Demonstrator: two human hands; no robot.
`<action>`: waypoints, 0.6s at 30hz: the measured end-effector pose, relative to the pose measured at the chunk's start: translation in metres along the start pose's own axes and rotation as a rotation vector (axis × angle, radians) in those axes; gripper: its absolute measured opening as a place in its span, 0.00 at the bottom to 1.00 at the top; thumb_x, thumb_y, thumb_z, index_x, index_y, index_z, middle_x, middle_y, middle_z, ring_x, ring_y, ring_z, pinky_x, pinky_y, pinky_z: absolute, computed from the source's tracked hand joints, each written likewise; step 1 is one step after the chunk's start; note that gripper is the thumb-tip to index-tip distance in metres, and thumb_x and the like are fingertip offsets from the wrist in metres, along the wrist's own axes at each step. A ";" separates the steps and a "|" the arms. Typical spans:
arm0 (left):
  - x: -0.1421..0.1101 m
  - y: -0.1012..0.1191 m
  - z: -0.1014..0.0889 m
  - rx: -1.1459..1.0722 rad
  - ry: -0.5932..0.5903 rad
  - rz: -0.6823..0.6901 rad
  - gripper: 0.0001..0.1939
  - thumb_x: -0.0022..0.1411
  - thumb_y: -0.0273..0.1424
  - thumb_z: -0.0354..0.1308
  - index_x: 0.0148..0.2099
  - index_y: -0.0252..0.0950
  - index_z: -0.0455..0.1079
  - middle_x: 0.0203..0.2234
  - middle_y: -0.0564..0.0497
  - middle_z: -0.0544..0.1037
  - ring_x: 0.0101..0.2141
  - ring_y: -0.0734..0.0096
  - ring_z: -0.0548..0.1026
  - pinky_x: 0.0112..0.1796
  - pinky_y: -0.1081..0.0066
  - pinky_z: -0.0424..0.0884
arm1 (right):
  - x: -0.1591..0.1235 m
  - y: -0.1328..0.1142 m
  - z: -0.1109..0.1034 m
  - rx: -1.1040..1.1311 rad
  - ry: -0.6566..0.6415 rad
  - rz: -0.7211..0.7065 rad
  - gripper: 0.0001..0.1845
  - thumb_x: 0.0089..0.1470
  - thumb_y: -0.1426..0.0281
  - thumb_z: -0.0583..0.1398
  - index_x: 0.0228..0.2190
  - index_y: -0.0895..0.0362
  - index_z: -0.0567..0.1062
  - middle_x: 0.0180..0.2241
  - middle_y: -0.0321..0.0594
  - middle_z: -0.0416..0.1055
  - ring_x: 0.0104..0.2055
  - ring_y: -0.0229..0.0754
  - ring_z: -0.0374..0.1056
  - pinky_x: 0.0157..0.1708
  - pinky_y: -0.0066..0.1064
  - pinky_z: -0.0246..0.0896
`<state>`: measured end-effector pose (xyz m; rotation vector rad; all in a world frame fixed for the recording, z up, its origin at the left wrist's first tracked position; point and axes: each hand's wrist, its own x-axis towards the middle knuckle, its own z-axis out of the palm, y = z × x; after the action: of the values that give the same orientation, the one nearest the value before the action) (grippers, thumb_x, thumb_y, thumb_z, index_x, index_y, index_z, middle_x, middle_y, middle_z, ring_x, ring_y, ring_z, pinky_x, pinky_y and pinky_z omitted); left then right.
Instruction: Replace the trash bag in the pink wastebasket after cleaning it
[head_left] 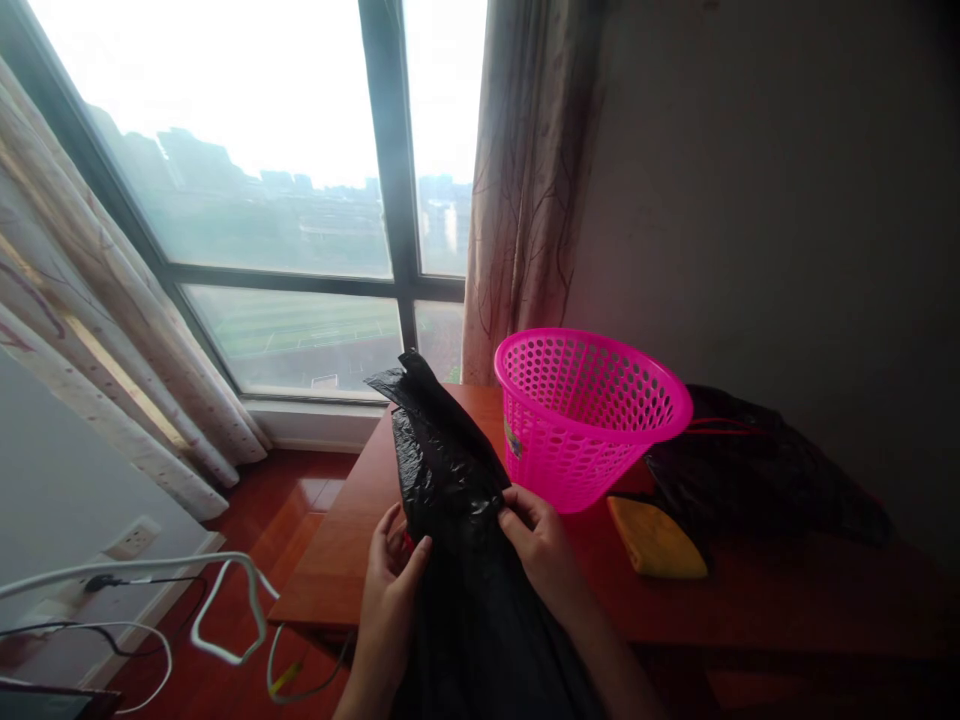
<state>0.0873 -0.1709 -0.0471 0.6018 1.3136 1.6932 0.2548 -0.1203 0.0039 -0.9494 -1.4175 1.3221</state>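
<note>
I hold a black plastic bag [442, 470] upright over the near edge of a reddish wooden table [337, 560]. My left hand [394, 575] pinches its left edge, fingers closed on the plastic. Gripping the right edge is my right hand [540, 550], fingers curled over the film. The bag's top rises in a crumpled point toward the window. A bright pink perforated plastic basket [592, 410] stands on the table just to the right of the bag, close to my right hand.
A yellow cloth [656, 540] lies on the table right of the basket, beside another dark bag [757, 470] by the wall. Curtains [525, 180] flank a large window. White cables [217, 600] and a wall socket [131, 538] sit at lower left above the wooden floor.
</note>
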 end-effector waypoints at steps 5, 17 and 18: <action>0.004 -0.008 -0.012 -0.136 -0.108 -0.285 0.32 0.50 0.37 0.71 0.56 0.38 0.67 0.43 0.46 0.81 0.41 0.56 0.82 0.41 0.64 0.79 | 0.001 -0.017 -0.002 0.154 -0.009 0.047 0.08 0.53 0.64 0.59 0.28 0.56 0.71 0.24 0.31 0.64 0.26 0.36 0.60 0.26 0.25 0.53; -0.001 -0.001 -0.003 -0.230 -0.081 -0.341 0.23 0.41 0.36 0.75 0.41 0.37 0.77 0.36 0.46 0.84 0.42 0.48 0.81 0.39 0.61 0.81 | -0.007 -0.067 -0.013 0.037 -0.057 -0.060 0.06 0.54 0.67 0.58 0.29 0.56 0.73 0.26 0.32 0.64 0.28 0.35 0.60 0.27 0.24 0.54; 0.002 0.005 0.000 -0.226 -0.064 -0.278 0.25 0.41 0.37 0.76 0.43 0.37 0.77 0.36 0.47 0.84 0.42 0.48 0.81 0.40 0.61 0.80 | -0.006 -0.079 -0.016 0.002 -0.066 -0.099 0.06 0.54 0.68 0.58 0.28 0.56 0.73 0.26 0.33 0.64 0.29 0.35 0.60 0.27 0.24 0.54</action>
<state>0.0849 -0.1698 -0.0427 0.3219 1.0870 1.5510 0.2766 -0.1310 0.0808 -0.8298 -1.4940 1.2913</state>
